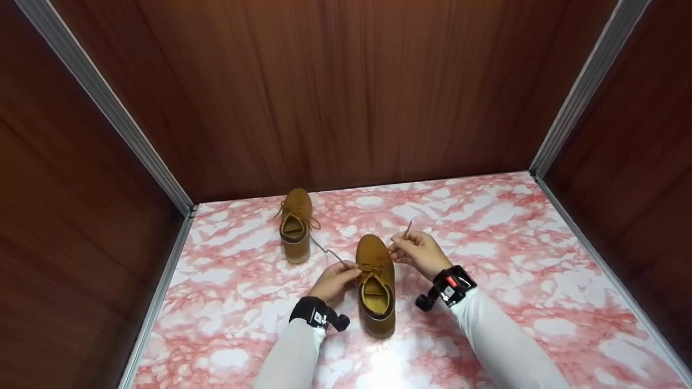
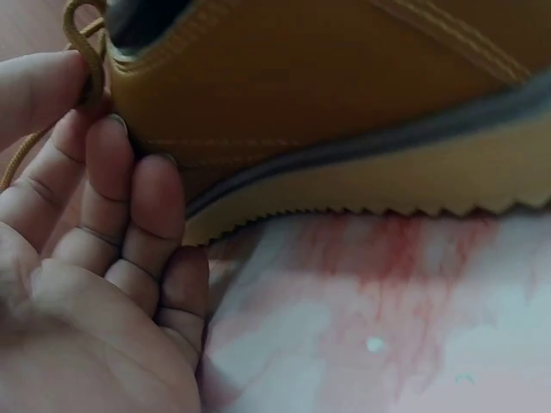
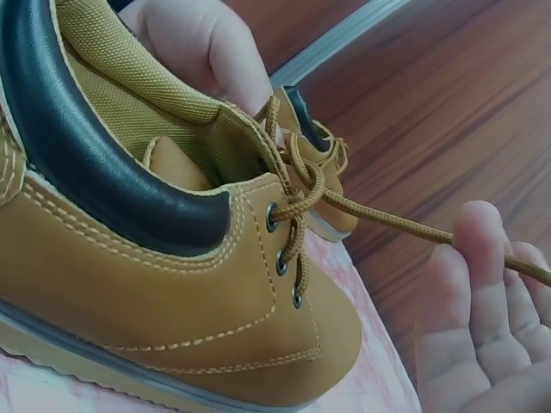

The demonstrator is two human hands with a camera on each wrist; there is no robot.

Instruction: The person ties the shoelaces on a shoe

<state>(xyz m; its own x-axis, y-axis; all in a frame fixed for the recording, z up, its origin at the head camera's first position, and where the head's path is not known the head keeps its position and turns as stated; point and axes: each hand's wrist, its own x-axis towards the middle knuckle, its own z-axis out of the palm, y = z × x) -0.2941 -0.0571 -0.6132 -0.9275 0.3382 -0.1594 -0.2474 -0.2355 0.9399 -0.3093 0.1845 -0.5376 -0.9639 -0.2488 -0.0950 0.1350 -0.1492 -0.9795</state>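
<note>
A tan lace-up shoe (image 1: 373,248) with a dark padded collar stands upright between both hands, toe pointing away. On its left side my left hand (image 1: 336,278) pinches a bent piece of the brown lace (image 2: 83,39) close to the top eyelets. A loose length of lace (image 1: 327,250) trails from that hand toward the back left. To the right of the toe, my right hand (image 1: 421,253) pinches the other lace end (image 1: 408,228), whose tip sticks up past the fingers. In the right wrist view this lace (image 3: 387,220) runs straight from the crossed laces at the eyelets to the fingers.
A matching tan shoe (image 1: 297,246), its laces in a bow, stands farther back on the left. Both shoes are on a red-and-white marbled tabletop (image 1: 486,335). Dark wood-grain panels (image 1: 346,97) enclose the back and sides, with grey metal strips (image 1: 589,81) at the corners.
</note>
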